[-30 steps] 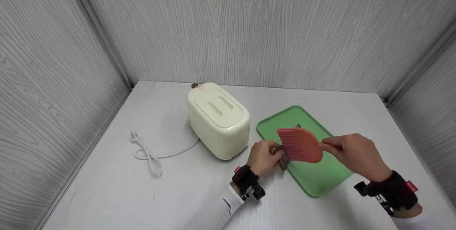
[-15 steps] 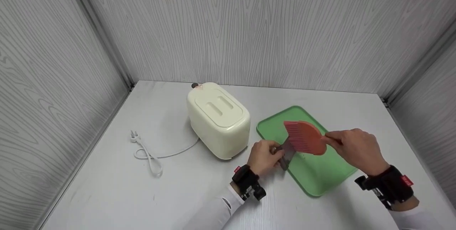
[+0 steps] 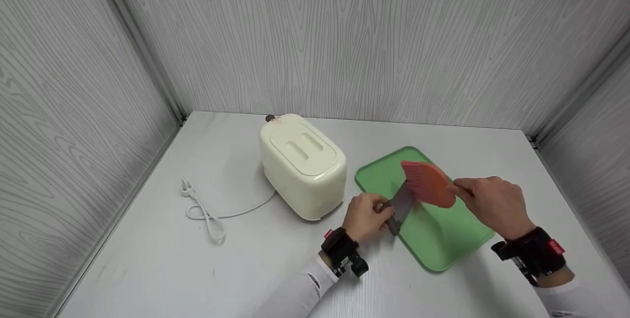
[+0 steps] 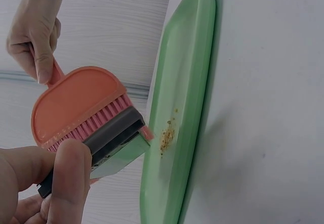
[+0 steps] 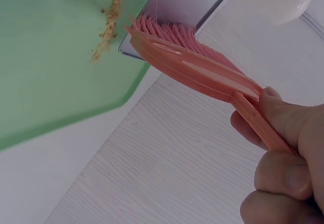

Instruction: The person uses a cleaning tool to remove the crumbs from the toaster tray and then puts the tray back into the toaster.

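A slim metal crumb tray [image 3: 403, 202] with a dark end piece is pinched in my left hand [image 3: 365, 217], tilted above the left side of a green tray [image 3: 443, 246]. My right hand [image 3: 496, 206] grips the handle of an orange brush [image 3: 434, 187]. The brush's pink bristles [image 5: 177, 34] touch the crumb tray's metal face near its far end in the right wrist view. Brown crumbs [image 4: 167, 139] lie in a small heap on the green tray. Part of the metal face is hidden behind the bristles in the head view.
A cream toaster [image 3: 305, 170] stands left of the green tray. Its white cord and plug [image 3: 187, 190] lie on the white table [image 3: 147, 264] farther left. Pale wood-grain panels [image 3: 334, 42] enclose the back and sides.
The brush has swept up and right along the crumb tray, away from my left hand, uncovering more of its metal face. My left hand has hardly moved.
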Available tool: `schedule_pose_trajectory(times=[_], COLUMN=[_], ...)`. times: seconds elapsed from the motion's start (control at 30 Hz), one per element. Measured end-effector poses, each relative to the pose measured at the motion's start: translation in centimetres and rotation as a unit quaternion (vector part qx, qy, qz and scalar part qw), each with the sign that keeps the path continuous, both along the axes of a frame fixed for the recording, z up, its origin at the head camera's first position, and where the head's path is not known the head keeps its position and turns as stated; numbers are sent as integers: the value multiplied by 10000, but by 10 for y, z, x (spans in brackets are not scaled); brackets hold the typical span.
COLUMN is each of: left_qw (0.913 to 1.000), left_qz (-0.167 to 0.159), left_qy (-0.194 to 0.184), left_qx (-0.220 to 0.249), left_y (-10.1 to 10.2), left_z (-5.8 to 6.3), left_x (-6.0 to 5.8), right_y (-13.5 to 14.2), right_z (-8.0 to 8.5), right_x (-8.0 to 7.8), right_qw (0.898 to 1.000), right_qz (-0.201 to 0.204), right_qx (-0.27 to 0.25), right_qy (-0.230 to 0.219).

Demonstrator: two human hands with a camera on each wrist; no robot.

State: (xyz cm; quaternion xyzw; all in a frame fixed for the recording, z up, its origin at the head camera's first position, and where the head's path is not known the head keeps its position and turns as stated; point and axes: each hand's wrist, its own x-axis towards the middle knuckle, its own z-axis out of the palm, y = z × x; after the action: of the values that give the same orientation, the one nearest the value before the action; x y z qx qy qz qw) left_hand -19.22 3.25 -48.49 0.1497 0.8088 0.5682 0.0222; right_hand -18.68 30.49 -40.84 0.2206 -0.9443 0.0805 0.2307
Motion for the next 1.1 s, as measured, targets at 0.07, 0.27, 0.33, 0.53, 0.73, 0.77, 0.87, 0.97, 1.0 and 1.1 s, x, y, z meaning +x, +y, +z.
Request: schedule_pose_trajectory(times=[0.07,0.27,0.33,0.53,0.73,0.77,0.87,0.97,1.0,1.1], left_qw=[10000,10000,9999,9997,9997,9997,9999,9999,9999,9999], left_qz=[-14,-23,-24,-6,-15,-17,4,48,67,115], left_qy=[18,-61,-102,-217,-219,-201,-147,-90,-74,-60], left_qx=[5,10,28,125,131,120,91,59,72,97], left_y=[0,0,0,0,-1,-1,-1,-1,-1,-1], left_z=[0,1,1,1,0,0,0,0,-1,-1], left_x=[0,-1,-1,-1,-1,-1,-2,-2,-2,-3], right_y=[1,4,6,10,13,14,17,20,22,27], right_z=[-3,-9,-10,-15,-14,-13,-8,-4,-4,-7], right_x=[-1,-4,-5,-8,-9,-9,-7,-5,-4,-2], right_qw=[9999,9998,9997,9993,9982,9980,9950,9858,9812,9649], right_qz=[-35,-165,-194,-232,-420,-476,-730,-1029,-1113,-1203], right_qx=[-13,-52,-49,-116,-289,-345,-674,-1229,-1452,-2117], right_qy=[103,126,134,285,303,241,-110,-502,-618,-981])
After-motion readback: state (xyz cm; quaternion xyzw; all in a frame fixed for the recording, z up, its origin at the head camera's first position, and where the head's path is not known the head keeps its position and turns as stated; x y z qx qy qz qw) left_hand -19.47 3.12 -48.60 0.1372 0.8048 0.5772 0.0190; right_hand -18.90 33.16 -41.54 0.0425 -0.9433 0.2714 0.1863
